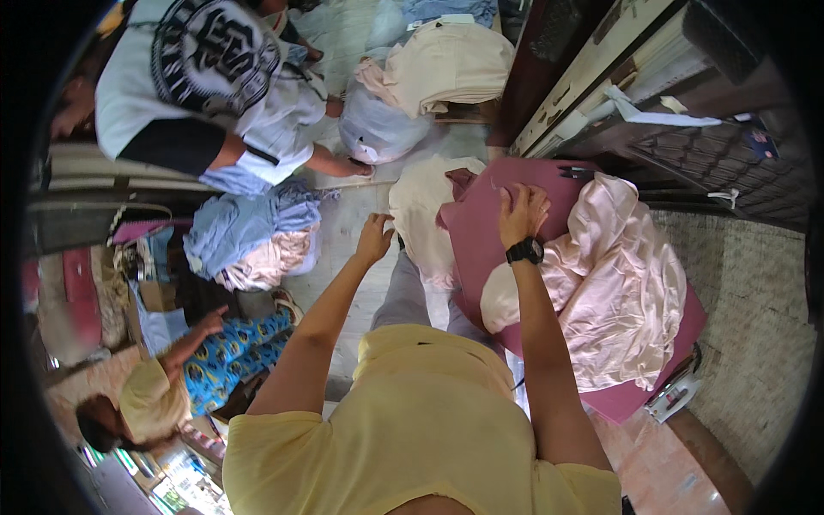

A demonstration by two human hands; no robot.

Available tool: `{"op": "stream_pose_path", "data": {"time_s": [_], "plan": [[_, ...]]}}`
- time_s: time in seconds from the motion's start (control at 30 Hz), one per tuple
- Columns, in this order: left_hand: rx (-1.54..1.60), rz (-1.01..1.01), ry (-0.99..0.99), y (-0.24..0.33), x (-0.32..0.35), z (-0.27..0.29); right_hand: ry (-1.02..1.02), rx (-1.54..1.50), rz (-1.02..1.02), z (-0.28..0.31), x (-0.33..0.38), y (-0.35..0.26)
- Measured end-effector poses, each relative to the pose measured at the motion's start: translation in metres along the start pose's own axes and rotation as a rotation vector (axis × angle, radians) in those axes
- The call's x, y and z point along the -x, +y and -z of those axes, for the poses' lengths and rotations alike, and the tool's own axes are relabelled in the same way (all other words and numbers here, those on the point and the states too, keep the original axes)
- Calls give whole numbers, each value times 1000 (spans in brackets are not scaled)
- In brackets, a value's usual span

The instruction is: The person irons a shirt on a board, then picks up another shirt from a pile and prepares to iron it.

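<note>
My right hand (524,215), with a black watch on its wrist, lies with fingers spread on a maroon cloth-covered board (481,202). A cream-coloured cloth (421,202) hangs over the board's left edge. Close beside that cloth's left edge is my left hand (374,240), its fingers loosely bent and apart; whether the fingertips touch the fabric is hard to see. Shiny pale pink fabric (622,296) is heaped in folds over the right part of the board, partly under my right forearm.
An iron (674,395) rests at the board's lower right corner. Blue and pink cloths (257,227) are piled at the left. Folded cream cloths (451,64) sit at the back beside a full plastic bag (382,129). Two people are nearby at left. A dark metal gate (712,154) stands right.
</note>
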State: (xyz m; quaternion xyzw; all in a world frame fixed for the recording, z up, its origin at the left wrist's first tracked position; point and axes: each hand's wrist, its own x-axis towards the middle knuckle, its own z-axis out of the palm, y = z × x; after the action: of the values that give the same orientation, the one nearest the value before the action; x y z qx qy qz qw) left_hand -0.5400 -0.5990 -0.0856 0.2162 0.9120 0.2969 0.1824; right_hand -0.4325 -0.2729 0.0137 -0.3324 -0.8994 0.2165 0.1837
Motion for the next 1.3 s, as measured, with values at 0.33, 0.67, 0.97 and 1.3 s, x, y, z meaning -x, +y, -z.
{"op": "stream_pose_path", "data": {"time_s": [0.33,0.67,0.97,1.3], "plan": [[-569,-165,-226,-74,-270,-55,185,264,-41,-22,-5,-11],[-438,-224,-125,-117,-429,-114,113,241,-101,-34,-1,-6],[-134,-378,317,-144,-463,-115,70,277,-126,-34,1,-5],[-369,-369,431,-146,-490,-83,72,261,-120,-37,5,-4]]}}
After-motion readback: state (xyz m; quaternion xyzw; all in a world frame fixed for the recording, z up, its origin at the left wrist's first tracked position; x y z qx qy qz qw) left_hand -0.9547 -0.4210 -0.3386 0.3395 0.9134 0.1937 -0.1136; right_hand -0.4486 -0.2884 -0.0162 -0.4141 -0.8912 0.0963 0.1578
